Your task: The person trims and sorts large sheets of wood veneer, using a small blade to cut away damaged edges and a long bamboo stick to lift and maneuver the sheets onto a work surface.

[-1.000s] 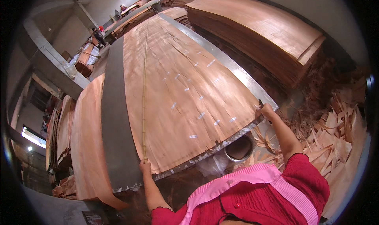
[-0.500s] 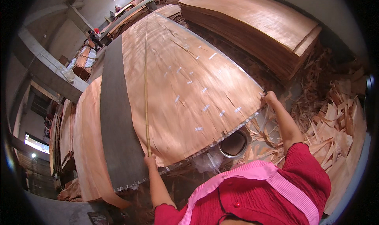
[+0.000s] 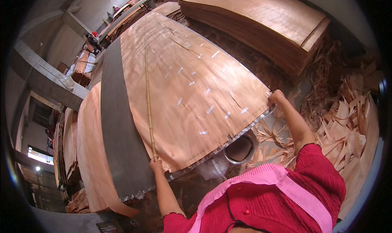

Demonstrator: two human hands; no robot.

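Note:
A wide, tan wood veneer sheet with several small white tape strips lies over the stack before me. Along its left part runs a long, thin bamboo pole, pointing away from me. My left hand is closed round the pole's near end, at the sheet's near left corner. At the near right corner, my right hand is closed on the sheet's edge. A small dark thing shows by its fingertips, too small to name.
A dark grey sheet and a paler veneer strip lie to the left. A tall veneer stack stands at the far right. Veneer scraps heap on the right. A round metal-rimmed container sits below the near edge.
The view has shifted slightly, so the sheet and stacks sit a little differently in the picture. Both hands keep their grip at the same corners.

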